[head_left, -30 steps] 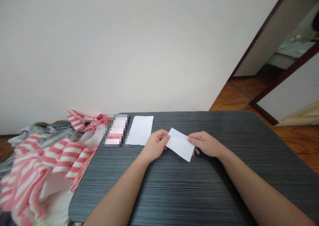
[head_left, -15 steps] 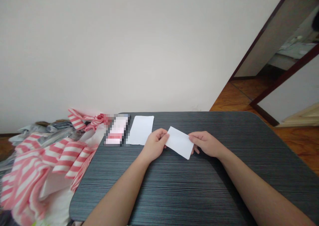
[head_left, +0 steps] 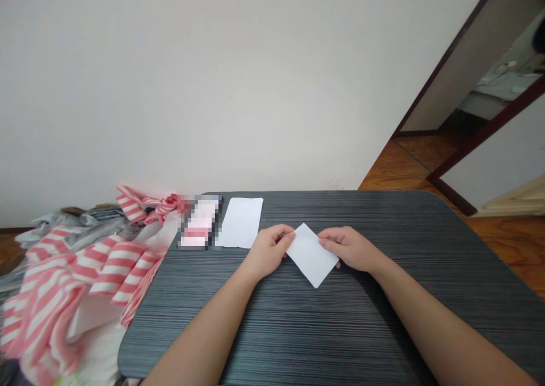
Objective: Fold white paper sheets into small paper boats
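Dark, finely lined tabletop (head_left: 323, 335) stands against a plain pale wall (head_left: 238, 91); wood flooring (head_left: 381, 164) shows beyond its far right corner; red-and-white striped cloth (head_left: 114, 267) lies heaped beside its left edge. One small white paper (head_left: 313, 258) is located over the middle of the tabletop, turned cornerwise, one corner pointing toward the person; whether it touches the surface cannot be determined. Left hand (head_left: 270, 251) pinches it near its left corner, thumb uppermost; right hand (head_left: 351, 251) grips it along the upper right edge, thumb likewise on top; fingers beneath are mostly hidden. Second white sheet (head_left: 242, 221) lies flat beyond the left hand, next to a pixel-masked item (head_left: 198, 224) of undetermined kind. Assessment of handling: the held paper should be very light, flexible and easily creased or torn, with modest slip; thumb-and-finger holds near opposite corners or edges appear suitable, using light pressure and no hard pull.
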`<state>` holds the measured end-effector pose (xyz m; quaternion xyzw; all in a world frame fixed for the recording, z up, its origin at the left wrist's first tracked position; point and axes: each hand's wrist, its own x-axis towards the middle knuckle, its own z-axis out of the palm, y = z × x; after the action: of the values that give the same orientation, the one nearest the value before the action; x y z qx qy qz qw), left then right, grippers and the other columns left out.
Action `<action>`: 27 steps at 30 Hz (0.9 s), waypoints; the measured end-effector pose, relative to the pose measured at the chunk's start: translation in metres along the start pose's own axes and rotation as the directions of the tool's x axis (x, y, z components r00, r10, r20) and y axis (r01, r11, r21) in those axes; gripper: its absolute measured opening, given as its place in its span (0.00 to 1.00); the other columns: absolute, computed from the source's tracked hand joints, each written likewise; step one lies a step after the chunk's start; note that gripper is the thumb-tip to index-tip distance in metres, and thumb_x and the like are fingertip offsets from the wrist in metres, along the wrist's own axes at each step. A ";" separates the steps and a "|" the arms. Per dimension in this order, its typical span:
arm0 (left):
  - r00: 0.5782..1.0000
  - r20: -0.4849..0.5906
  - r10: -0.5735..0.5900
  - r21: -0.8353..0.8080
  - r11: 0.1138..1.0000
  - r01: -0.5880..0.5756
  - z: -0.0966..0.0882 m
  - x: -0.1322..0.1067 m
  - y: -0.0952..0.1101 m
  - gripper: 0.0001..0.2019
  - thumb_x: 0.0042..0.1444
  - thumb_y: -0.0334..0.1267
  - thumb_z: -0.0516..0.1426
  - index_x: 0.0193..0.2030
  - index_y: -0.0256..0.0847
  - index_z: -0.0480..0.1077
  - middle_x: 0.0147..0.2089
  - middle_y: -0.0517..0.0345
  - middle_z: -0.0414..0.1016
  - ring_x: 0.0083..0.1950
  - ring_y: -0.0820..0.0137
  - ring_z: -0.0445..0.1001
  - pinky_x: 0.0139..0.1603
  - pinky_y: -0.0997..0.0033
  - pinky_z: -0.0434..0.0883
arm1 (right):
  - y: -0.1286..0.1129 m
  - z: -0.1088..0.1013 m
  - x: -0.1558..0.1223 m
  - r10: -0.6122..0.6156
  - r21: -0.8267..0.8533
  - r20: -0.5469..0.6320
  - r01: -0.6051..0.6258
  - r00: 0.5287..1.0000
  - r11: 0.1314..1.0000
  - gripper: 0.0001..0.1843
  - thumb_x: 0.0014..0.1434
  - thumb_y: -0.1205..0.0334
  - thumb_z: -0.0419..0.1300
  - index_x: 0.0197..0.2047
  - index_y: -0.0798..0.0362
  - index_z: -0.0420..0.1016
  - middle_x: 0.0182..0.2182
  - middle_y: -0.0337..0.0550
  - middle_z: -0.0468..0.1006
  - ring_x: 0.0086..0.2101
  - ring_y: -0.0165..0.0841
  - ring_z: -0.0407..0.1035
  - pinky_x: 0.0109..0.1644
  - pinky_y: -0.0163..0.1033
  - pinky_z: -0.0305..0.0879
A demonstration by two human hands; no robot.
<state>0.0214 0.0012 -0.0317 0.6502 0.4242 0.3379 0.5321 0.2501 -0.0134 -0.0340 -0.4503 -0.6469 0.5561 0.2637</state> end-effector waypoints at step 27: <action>0.996 0.072 -0.044 -0.135 0.989 0.053 0.003 -0.002 0.004 0.15 0.59 0.43 0.51 0.49 0.39 0.62 0.21 0.65 0.64 0.19 0.77 0.61 0.19 0.79 0.57 | 0.008 0.008 0.008 -0.092 0.197 -0.147 0.120 0.985 0.973 0.18 0.60 0.58 0.55 0.52 0.54 0.61 0.20 0.34 0.72 0.15 0.27 0.64 0.18 0.32 0.60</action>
<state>0.0243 -0.0021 -0.0286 0.6128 0.3972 0.3305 0.5979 0.2424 -0.0107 -0.0451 -0.4225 -0.5895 0.5729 0.3818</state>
